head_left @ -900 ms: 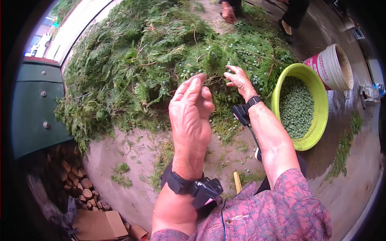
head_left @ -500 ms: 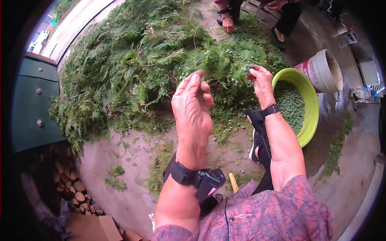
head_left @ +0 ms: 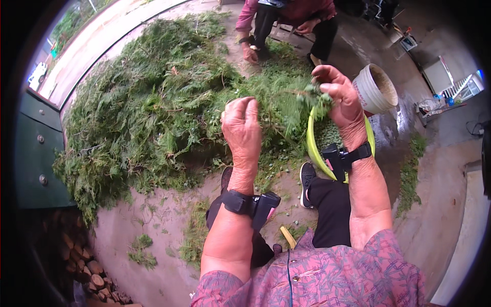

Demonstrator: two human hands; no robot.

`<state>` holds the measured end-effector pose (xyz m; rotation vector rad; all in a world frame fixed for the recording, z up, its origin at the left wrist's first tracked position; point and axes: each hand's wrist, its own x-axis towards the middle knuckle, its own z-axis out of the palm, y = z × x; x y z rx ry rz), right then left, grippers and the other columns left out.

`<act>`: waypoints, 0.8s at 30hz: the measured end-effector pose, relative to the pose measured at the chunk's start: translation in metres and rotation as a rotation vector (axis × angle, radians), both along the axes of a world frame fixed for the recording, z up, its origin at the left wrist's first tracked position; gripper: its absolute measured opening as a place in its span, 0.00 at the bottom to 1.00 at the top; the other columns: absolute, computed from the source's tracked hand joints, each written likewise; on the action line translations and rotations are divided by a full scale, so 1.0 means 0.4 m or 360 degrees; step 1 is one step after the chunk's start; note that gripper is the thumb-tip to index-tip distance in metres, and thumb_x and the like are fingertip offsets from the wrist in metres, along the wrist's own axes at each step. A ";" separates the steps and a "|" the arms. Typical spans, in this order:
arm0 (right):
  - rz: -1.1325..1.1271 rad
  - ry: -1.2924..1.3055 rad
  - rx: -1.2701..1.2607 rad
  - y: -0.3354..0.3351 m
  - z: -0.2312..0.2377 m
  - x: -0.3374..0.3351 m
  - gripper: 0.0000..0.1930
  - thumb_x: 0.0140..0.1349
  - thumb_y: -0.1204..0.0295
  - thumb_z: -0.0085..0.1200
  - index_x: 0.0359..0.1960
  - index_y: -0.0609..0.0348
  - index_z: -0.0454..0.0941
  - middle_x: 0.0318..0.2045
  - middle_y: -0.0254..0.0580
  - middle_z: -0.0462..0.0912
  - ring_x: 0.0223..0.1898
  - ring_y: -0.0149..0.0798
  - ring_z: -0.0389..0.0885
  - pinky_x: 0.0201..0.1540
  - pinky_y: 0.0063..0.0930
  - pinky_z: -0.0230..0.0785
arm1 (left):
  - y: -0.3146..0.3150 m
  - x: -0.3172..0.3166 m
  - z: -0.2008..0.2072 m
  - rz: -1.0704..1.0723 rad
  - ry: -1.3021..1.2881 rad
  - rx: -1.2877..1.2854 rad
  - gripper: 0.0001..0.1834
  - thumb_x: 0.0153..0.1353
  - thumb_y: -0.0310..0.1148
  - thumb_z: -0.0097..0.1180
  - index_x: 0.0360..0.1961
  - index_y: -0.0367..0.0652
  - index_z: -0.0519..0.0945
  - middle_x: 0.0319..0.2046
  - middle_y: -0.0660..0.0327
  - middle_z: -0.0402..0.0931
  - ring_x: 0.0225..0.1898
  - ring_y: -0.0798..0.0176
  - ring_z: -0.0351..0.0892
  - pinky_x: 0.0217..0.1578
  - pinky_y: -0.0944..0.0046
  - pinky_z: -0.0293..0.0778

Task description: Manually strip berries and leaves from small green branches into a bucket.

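My left hand [head_left: 241, 125] is raised over the front of a heap of cut evergreen branches [head_left: 133, 107]. Its fingers are closed, and anything they pinch is hidden. To its right, my right hand [head_left: 343, 100] is curled about the end of an evergreen sprig [head_left: 294, 105] with small round green cones [head_left: 319, 97]. The sprig is blurred and reaches left toward my other hand. Below my right wrist stands a lime-green bucket [head_left: 312, 146] holding many loose green cones [head_left: 327, 134], partly covered by my hand and forearm.
A pale bucket [head_left: 369, 92] tilts behind the green one. Across the heap a person [head_left: 291, 15] sits with one hand [head_left: 249, 53] at the branches. A green metal panel [head_left: 41, 148] and cut logs [head_left: 94, 268] are at the left. My shoe [head_left: 307, 184] is beside the bucket.
My right hand has risen slightly and now has a leafy sprig with cones at its fingers. My left hand has turned, fingers folded. The view has shifted, showing more of the other person.
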<state>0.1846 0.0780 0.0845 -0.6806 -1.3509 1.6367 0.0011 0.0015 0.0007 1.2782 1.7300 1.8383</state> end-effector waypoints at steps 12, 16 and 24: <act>0.0092 -0.0113 -0.0111 -0.023 -0.135 -0.006 0.17 0.49 0.72 0.51 0.43 0.61 0.72 0.36 0.32 0.74 0.38 0.25 0.71 0.43 0.19 0.61 | -0.004 0.052 0.017 -0.1015 -0.0452 -0.0266 0.13 0.53 0.31 0.59 0.39 0.36 0.79 0.26 0.60 0.78 0.28 0.69 0.74 0.31 0.68 0.70; -0.0105 -0.0097 -0.0209 -0.021 -0.163 0.013 0.15 0.53 0.76 0.52 0.44 0.61 0.73 0.33 0.31 0.75 0.35 0.24 0.72 0.39 0.17 0.63 | 0.020 0.084 0.002 -0.1235 -0.0389 -0.0552 0.07 0.54 0.30 0.59 0.28 0.36 0.77 0.22 0.73 0.70 0.26 0.79 0.64 0.25 0.75 0.63; -0.0517 -0.0674 0.0344 -0.042 -0.147 0.049 0.15 0.64 0.61 0.46 0.38 0.61 0.77 0.31 0.28 0.72 0.33 0.24 0.65 0.38 0.18 0.58 | 0.043 0.134 -0.046 -0.0843 -0.0590 -0.0440 0.06 0.54 0.28 0.57 0.24 0.36 0.76 0.18 0.74 0.68 0.23 0.81 0.61 0.20 0.75 0.59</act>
